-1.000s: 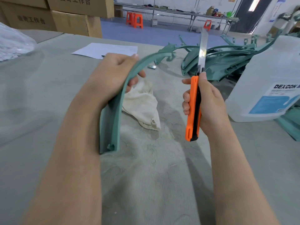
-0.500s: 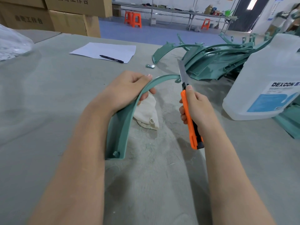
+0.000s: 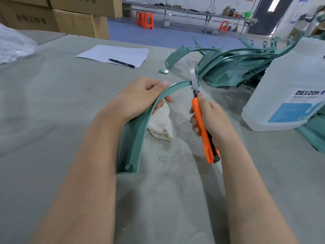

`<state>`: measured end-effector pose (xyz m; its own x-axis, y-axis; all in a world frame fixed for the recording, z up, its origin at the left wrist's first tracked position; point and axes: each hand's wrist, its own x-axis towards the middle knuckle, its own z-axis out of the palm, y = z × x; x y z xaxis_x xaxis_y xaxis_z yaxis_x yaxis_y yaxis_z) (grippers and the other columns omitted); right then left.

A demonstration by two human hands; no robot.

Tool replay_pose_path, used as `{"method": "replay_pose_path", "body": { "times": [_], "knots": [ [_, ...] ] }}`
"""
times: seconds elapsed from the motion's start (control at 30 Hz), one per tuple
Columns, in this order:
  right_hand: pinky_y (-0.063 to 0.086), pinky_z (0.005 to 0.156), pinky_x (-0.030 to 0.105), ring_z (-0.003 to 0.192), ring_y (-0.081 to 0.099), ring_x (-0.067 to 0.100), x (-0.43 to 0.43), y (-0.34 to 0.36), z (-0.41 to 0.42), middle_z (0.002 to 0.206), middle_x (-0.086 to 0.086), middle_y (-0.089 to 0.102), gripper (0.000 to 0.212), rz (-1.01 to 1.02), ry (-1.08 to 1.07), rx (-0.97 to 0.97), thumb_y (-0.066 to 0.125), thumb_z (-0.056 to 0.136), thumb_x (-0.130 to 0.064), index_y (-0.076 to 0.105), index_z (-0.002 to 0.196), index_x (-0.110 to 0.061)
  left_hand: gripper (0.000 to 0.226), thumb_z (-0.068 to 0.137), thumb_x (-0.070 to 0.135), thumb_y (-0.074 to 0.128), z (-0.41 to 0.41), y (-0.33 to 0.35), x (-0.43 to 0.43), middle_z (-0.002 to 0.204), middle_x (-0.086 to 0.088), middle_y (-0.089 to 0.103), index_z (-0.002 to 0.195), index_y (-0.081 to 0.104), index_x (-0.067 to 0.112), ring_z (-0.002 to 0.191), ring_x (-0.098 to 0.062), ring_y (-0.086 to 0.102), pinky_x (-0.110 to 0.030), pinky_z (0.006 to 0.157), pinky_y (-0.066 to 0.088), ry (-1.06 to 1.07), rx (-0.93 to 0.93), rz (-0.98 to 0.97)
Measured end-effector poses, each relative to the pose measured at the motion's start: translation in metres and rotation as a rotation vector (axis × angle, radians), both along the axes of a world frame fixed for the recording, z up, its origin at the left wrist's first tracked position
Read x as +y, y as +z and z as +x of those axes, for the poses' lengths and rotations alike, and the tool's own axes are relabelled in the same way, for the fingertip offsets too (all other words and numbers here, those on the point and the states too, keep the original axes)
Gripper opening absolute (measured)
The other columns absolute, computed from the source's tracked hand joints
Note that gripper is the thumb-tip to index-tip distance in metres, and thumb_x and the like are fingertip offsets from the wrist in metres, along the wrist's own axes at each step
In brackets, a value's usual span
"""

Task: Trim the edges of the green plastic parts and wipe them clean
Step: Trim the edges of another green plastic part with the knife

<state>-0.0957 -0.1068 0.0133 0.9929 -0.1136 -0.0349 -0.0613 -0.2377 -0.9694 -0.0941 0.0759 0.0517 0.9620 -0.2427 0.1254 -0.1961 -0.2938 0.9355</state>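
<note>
Part (image 3: 139, 138): curved green plastic, L hand (image 3: 140, 97) gripping | cutter (image 3: 204, 138): orange, R hand (image 3: 214, 118) gripping, blade (image 3: 193, 75) at part tip

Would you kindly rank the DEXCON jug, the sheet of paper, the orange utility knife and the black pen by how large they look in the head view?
1. DEXCON jug
2. sheet of paper
3. orange utility knife; it is nearest the camera, so its rank against the paper is unsure
4. black pen

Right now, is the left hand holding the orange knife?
No, the right hand grips the orange knife; the left hand holds the green part.
</note>
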Motion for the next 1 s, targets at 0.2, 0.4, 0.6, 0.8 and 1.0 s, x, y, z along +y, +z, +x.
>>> {"method": "replay_pose_path", "body": {
  "times": [0.2, 0.4, 0.6, 0.8, 1.0],
  "knots": [
    [0.039, 0.04, 0.023, 0.04, 0.045, 0.012, 0.003, 0.003, -0.004, 0.051, 0.001, 0.05, 0.048, -0.019, 0.099, -0.01, 0.037, 0.101, -0.051, 0.053, 0.081, -0.011, 0.041, 0.103, 0.03, 0.041, 0.005, -0.003, 0.0, 0.048, 0.004, 0.045, 0.083, 0.068, 0.006, 0.036, -0.005, 0.034, -0.013, 0.038, 0.03, 0.023, 0.002, 0.021],
    [0.039, 0.04, 0.023, 0.04, 0.045, 0.015, 0.019, 0.005, -0.009, 0.05, 0.0, 0.051, 0.047, -0.092, 0.266, -0.067, 0.039, 0.101, -0.048, 0.056, 0.08, -0.009, 0.042, 0.103, 0.028, 0.04, 0.013, -0.01, -0.003, 0.045, 0.009, 0.048, 0.08, 0.069, 0.009, 0.038, -0.005, 0.038, -0.015, 0.041, 0.031, 0.072, -0.01, 0.096],
    [0.04, 0.04, 0.024, 0.04, 0.045, 0.015, 0.023, 0.005, -0.011, 0.049, 0.001, 0.05, 0.045, -0.112, 0.325, -0.106, 0.039, 0.102, -0.044, 0.055, 0.079, -0.009, 0.04, 0.101, 0.023, 0.041, 0.015, -0.013, -0.002, 0.047, 0.009, 0.052, 0.069, 0.064, 0.017, 0.036, -0.004, 0.038, -0.013, 0.037, 0.029, 0.092, 0.016, 0.051],
    [0.04, 0.044, 0.028, 0.04, 0.045, 0.016, 0.031, 0.004, -0.015, 0.051, 0.002, 0.05, 0.043, -0.124, 0.415, -0.134, 0.039, 0.102, -0.044, 0.055, 0.08, -0.011, 0.037, 0.102, 0.024, 0.043, 0.021, -0.015, 0.004, 0.054, 0.004, 0.055, 0.079, 0.067, 0.005, 0.035, -0.003, 0.04, -0.015, 0.039, 0.031, 0.113, 0.017, 0.0],
    [0.041, 0.045, 0.029, 0.04, 0.044, 0.015, 0.03, 0.003, -0.016, 0.051, 0.003, 0.05, 0.041, -0.106, 0.48, -0.14, 0.04, 0.102, -0.042, 0.054, 0.077, -0.013, 0.041, 0.101, 0.029, 0.048, 0.022, -0.017, 0.006, 0.044, 0.01, 0.054, 0.068, 0.069, 0.017, 0.033, -0.001, 0.041, -0.015, 0.038, 0.033, 0.115, 0.016, -0.07]
  ]
}}
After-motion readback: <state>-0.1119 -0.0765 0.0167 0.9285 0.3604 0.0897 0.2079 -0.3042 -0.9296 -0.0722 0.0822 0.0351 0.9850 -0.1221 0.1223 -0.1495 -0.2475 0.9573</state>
